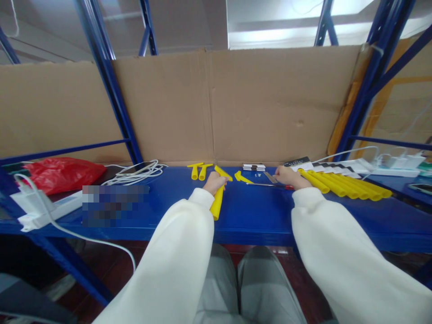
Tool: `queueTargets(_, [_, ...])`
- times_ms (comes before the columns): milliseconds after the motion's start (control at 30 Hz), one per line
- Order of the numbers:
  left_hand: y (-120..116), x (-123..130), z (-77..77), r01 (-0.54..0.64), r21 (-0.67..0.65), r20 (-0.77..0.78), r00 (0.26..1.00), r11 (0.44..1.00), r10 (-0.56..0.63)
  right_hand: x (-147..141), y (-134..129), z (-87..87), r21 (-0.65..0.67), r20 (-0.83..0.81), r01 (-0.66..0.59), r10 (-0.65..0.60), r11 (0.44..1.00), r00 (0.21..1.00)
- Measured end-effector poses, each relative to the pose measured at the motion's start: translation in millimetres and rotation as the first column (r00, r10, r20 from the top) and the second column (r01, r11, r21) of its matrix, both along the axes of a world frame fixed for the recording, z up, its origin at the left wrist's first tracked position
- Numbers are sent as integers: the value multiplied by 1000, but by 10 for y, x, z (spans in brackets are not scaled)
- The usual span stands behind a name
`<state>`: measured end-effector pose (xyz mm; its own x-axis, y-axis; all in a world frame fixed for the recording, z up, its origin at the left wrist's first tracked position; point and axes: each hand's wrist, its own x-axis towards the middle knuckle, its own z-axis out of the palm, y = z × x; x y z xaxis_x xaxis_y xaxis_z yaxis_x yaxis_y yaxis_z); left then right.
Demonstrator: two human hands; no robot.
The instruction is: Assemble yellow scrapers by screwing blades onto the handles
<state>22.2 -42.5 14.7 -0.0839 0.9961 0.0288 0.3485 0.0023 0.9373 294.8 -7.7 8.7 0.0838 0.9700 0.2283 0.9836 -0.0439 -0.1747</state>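
My left hand (216, 181) is closed round a yellow T-shaped piece (217, 207), its tube pointing toward me and its crossbar slanting above my fingers. Over at the right, my right hand (290, 177) rests low at the blue tabletop (254, 211), beside a thin metal tool (265, 184) with a red end; its fingers are too small to make out what they grip, if anything. Two small yellow T-shaped pieces (199, 171) stand behind my left hand. Between the hands lies a bent yellow piece (241, 177). Several yellow tubes (347, 184) lie in a row right of my right hand.
A red plastic bag (64, 174), coiled white cable (145, 173) and white power strip (64, 208) are at the left. Black-and-white small items (254, 167) lie at the back. Cardboard (270, 108) stands behind the table between blue posts (114, 90).
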Motion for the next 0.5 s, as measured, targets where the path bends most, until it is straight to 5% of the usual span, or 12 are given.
queueTargets(200, [113,-56,-86,-35,-14,-87,996,999,33,378,-213,39,-267,-28,-59,53,962,998])
queueTargets(500, [140,-57,-94,-59,-58,-135,990,997,50,384,-198,-74,-177,-25,-153,151,972,988])
